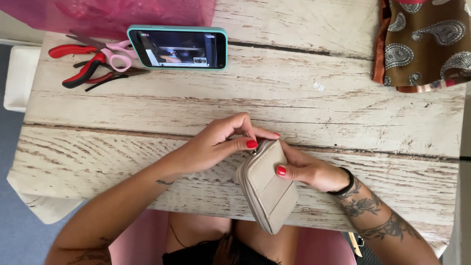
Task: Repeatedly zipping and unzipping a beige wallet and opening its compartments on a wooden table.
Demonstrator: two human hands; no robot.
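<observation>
A small beige zip purse [268, 192] is held upright over the near edge of the whitewashed wooden table [304, 98]. My right hand [309, 169] grips it from the right, thumb pressed on its front face. At the top corner of the purse my left hand [216, 142] pinches the zip pull between thumb and fingers. The zip pull itself is mostly hidden under my fingers.
A phone in a teal case [178, 47] lies at the back of the table, screen lit. Left of it lie red-handled pliers [81, 66] and pink scissors [115, 51]. Pink fabric [113, 12] sits at the back left and brown paisley cloth [424, 41] at the back right.
</observation>
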